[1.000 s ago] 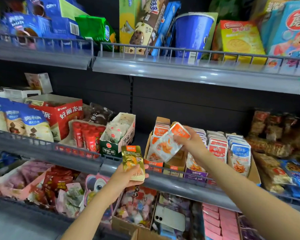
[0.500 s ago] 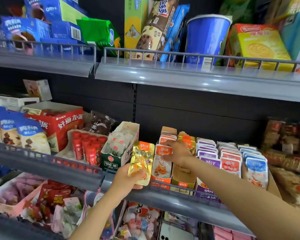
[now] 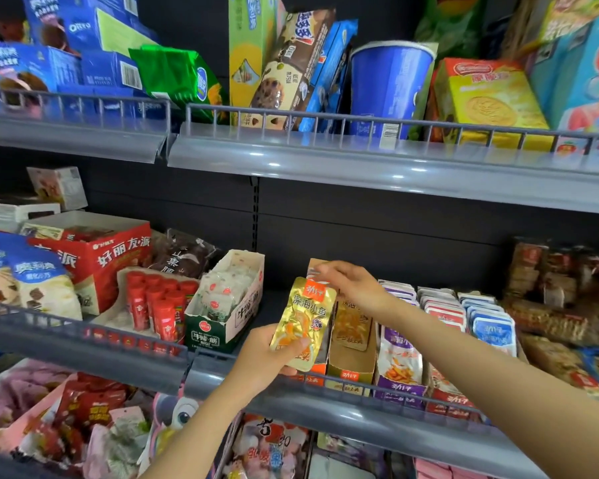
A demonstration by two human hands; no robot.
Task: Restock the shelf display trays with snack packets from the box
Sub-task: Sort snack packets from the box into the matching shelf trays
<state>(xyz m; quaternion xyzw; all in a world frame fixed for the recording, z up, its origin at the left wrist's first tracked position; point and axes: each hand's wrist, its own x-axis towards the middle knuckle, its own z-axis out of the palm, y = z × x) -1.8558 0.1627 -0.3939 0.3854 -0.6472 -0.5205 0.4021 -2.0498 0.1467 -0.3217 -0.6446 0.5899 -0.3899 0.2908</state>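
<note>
The left hand (image 3: 267,357) grips a gold fish-snack packet (image 3: 301,316) by its lower end, with the thumb across the front and the fingers behind. The packet stands upright in front of the wire rail of the middle shelf (image 3: 360,416), overlapping the orange display tray (image 3: 319,368) and just beside the gold display tray (image 3: 351,366).

The right hand (image 3: 357,288) reaches in over these two trays. Its fingers curl downward at the packet's top edge, but I cannot tell whether they pinch the packet, touch the tray card behind it, or hold nothing.

To the right of the gold tray are upright rows of purple packets (image 3: 398,357), red-and-white packets (image 3: 445,314) and blue packets (image 3: 491,331), packed close together.

To the left on the same shelf sit a green-and-white carton (image 3: 218,326) of small white sachets, a tray of red tubes (image 3: 153,305) and a red open box (image 3: 94,261).

The upper shelf carries a blue paper tub (image 3: 389,84), a yellow biscuit box (image 3: 488,102) and a green bag (image 3: 177,77).
</note>
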